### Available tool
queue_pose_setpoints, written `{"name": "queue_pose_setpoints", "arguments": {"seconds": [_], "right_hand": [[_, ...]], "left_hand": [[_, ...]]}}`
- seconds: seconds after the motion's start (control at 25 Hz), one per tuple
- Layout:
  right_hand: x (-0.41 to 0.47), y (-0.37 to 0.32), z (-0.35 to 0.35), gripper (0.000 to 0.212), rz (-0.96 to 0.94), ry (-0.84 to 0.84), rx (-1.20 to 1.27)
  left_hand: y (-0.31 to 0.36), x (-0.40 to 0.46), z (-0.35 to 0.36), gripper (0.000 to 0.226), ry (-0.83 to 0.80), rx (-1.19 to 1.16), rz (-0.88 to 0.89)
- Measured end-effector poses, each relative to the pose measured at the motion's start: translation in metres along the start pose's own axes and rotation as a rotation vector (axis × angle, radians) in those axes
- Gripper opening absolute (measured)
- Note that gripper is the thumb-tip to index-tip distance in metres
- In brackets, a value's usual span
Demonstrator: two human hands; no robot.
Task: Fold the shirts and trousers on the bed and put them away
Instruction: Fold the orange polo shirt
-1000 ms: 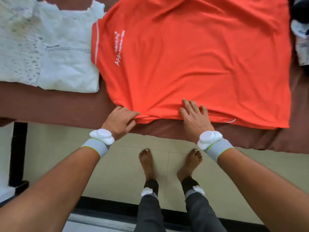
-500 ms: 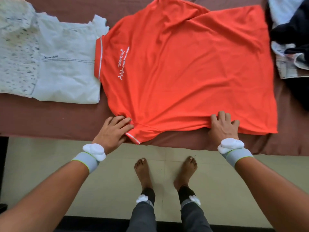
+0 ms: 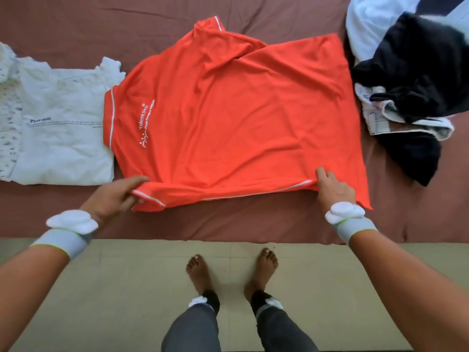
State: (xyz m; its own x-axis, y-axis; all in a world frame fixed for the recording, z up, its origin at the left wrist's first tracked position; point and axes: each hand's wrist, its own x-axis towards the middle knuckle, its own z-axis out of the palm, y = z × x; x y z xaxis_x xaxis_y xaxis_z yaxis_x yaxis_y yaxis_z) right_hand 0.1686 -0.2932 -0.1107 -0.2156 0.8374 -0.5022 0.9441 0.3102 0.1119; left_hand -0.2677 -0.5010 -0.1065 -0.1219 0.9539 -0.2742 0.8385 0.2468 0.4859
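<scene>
An orange polo shirt [image 3: 233,118] with a white chest logo lies spread on the brown bed sheet [image 3: 228,224], collar to the left. My left hand [image 3: 114,196] pinches the shirt's near-left edge at the white-piped sleeve. My right hand [image 3: 332,186] grips the near edge further right, fingers curled into the cloth beside the piping. The strip of shirt between my hands is lifted slightly off the sheet. A folded white shirt [image 3: 55,128] lies to the left, touching the orange one.
A heap of unfolded clothes sits at the upper right: a black garment [image 3: 416,80] on top of a light blue and white one [image 3: 373,24]. The bed edge runs across the middle; beige floor tiles [image 3: 127,288] and my bare feet lie below it.
My hands have spread apart along the shirt's near edge, the right one moving well to the right. Both went from resting on the cloth to gripping it. More of the bed shows now.
</scene>
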Motion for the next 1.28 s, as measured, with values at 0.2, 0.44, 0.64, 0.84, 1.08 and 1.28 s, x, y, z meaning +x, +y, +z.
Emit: {"name": "queue_pose_setpoints", "arguments": {"seconds": [0.2, 0.44, 0.64, 0.84, 1.08, 1.28], "right_hand": [[0.09, -0.022, -0.076, 0.038, -0.136, 0.295, 0.093], [0.128, -0.061, -0.043, 0.055, -0.034, 0.1, -0.134], [0.129, -0.077, -0.029, 0.06, -0.139, 0.013, -0.131], [0.143, -0.127, -0.033, 0.065, -0.378, 0.031, 0.058], [0.166, -0.081, -0.042, 0.066, 0.084, -0.002, 0.156], [0.161, -0.012, -0.041, 0.066, 0.441, -0.029, 0.223]], "left_hand": [[0.004, 0.13, -0.064, 0.036, 0.233, -0.129, -0.301], [-0.03, 0.137, -0.023, 0.09, 0.135, -0.415, -0.584], [-0.037, 0.131, -0.007, 0.061, 0.215, -0.288, -0.716], [-0.039, 0.163, -0.001, 0.029, 0.292, -0.27, -0.601], [-0.065, 0.176, -0.006, 0.033, 0.486, -0.323, -0.533], [-0.022, 0.181, 0.018, 0.056, 0.53, -0.074, -0.282]]}}
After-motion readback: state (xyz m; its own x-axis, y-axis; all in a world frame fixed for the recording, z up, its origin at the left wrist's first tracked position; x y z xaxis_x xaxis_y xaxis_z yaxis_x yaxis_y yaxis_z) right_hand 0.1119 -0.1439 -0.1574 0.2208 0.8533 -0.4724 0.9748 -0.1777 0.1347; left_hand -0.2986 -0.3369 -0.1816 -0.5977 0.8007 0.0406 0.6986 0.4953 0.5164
